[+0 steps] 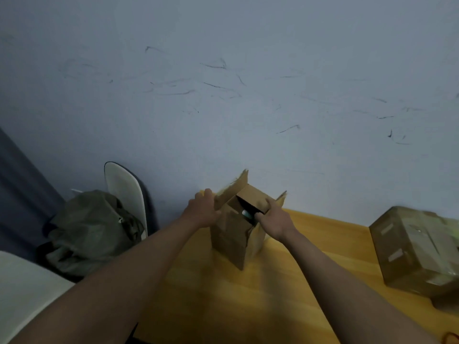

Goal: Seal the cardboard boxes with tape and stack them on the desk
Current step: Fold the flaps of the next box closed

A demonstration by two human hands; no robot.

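Head view, single: worn high, facing forward and down; yellow wooden surface (285, 281) near, scuffed pale wall (223, 95) beyond.

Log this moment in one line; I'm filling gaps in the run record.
stage: folding flaps | open brown cardboard box: untaped, on yellow wooden desk | left hand: grips flap | right hand: grips flap | taped box: right

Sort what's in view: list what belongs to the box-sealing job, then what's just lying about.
Job: open cardboard box, left hand and right hand on its flaps, taped box, desk.
Lying about: green bag, white chair.
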